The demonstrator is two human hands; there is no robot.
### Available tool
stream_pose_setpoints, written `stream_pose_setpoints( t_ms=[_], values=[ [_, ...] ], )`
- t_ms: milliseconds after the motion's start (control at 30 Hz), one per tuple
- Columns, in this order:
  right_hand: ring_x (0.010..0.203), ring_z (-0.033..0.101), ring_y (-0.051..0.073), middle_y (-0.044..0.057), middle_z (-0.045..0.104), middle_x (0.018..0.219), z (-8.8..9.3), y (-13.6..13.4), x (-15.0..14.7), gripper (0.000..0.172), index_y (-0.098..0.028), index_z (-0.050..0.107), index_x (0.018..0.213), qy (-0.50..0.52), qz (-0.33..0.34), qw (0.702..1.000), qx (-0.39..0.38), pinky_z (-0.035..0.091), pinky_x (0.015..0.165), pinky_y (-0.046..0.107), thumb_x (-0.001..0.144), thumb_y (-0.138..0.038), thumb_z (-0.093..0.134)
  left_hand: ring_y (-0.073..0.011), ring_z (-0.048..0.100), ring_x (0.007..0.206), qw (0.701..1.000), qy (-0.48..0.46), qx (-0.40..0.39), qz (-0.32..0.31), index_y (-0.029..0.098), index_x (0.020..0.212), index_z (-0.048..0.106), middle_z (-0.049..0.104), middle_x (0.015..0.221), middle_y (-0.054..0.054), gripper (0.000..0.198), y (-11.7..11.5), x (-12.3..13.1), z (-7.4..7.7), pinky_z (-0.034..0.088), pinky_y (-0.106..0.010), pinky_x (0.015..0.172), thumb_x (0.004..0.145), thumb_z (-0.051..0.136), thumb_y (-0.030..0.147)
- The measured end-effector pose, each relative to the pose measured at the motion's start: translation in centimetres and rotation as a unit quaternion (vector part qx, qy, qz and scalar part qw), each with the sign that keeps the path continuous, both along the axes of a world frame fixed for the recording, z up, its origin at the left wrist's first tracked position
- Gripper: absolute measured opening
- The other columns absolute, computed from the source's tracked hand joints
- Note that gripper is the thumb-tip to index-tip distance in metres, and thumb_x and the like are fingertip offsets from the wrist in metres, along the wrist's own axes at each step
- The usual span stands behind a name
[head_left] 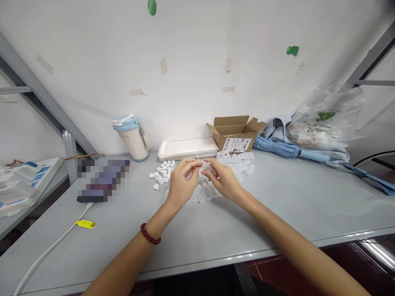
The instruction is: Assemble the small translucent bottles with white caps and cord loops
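A small translucent plastic bottle (209,168) is held above the table, tilted, between my two hands. My right hand (226,181) is closed on its body with thumb and fingers. At the bottle's left end, the thumb and fingertips of my left hand (180,181) are pinched together; what lies between them is mostly hidden. A thin white piece (198,155) sticks up by these fingertips. Beneath my hands lies a row of similar translucent bottles (201,192), partly covered by them. Small white caps (162,172) are scattered left of my left hand.
Behind my hands lie a white tray-like stack (188,148) and an open cardboard box (236,133). More translucent bottles (236,158) lie before the box. A tumbler (131,137) and a blurred-out device (103,181) with a cable stand left; a blue umbrella (277,146) and plastic bag (324,119) lie right.
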State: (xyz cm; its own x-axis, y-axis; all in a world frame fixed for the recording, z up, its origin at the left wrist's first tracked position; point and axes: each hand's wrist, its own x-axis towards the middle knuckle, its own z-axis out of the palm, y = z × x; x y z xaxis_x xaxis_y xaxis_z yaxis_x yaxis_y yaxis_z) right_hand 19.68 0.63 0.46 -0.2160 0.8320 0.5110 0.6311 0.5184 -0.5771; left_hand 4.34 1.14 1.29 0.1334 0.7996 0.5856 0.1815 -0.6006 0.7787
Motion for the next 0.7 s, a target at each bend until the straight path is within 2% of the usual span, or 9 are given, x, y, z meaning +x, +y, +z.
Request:
stream_pose_setpoints(
  t_ms=[167, 333, 500, 600, 700],
  values=[
    [0.058, 0.062, 0.014, -0.002, 0.058, 0.07, 0.4, -0.3, -0.3, 0.028, -0.021, 0.047, 0.11, 0.123, 0.027, 0.988, -0.089, 0.047, 0.056, 0.025, 0.087, -0.037, 0.049, -0.0172, 0.063, 0.094, 1.0, 0.012, -0.023, -0.002, 0.019, 0.088, 0.067, 0.066, 0.095, -0.006, 0.018, -0.2, 0.0, 0.4, 0.053, -0.031, 0.085, 0.082, 0.051, 0.017],
    [0.062, 0.064, 0.016, -0.001, 0.061, 0.071, 0.6, -0.4, -0.4, 0.031, -0.02, 0.045, 0.106, 0.207, 0.068, 0.965, -0.143, 0.05, 0.056, 0.027, 0.086, -0.043, 0.052, -0.0166, 0.063, 0.089, 0.999, 0.031, 0.003, 0.031, 0.018, 0.086, 0.065, 0.067, 0.092, -0.006, 0.016, -0.2, 0.0, 0.5, 0.053, -0.029, 0.08, 0.081, 0.051, 0.015],
    [0.069, 0.066, 0.016, 0.001, 0.064, 0.075, 0.8, -0.3, -0.3, 0.031, -0.022, 0.042, 0.102, 0.264, 0.095, 0.94, -0.192, 0.051, 0.059, 0.028, 0.085, -0.045, 0.052, -0.0189, 0.06, 0.093, 0.98, 0.105, 0.13, 0.106, 0.019, 0.097, 0.06, 0.064, 0.098, -0.006, 0.018, -0.4, 0.1, 0.2, 0.052, -0.032, 0.079, 0.082, 0.051, 0.015],
    [0.072, 0.065, 0.016, 0.0, 0.065, 0.074, 0.9, -0.3, -0.2, 0.03, -0.022, 0.042, 0.1, 0.275, 0.096, 0.934, -0.206, 0.05, 0.06, 0.028, 0.084, -0.044, 0.054, -0.0228, 0.056, 0.104, 0.961, 0.165, 0.203, 0.091, 0.02, 0.109, 0.056, 0.061, 0.108, -0.009, 0.027, -0.4, 0.2, -0.1, 0.049, -0.04, 0.089, 0.083, 0.052, 0.015],
    [0.073, 0.065, 0.016, 0.001, 0.066, 0.073, 1.2, -0.4, -0.2, 0.028, -0.021, 0.043, 0.097, 0.287, 0.097, 0.927, -0.222, 0.05, 0.061, 0.028, 0.083, -0.042, 0.056, -0.0268, 0.05, 0.112, 0.943, 0.222, 0.242, 0.055, 0.02, 0.118, 0.05, 0.058, 0.117, -0.011, 0.035, -0.2, 0.2, -0.3, 0.045, -0.046, 0.093, 0.083, 0.055, 0.018]
  ],
)
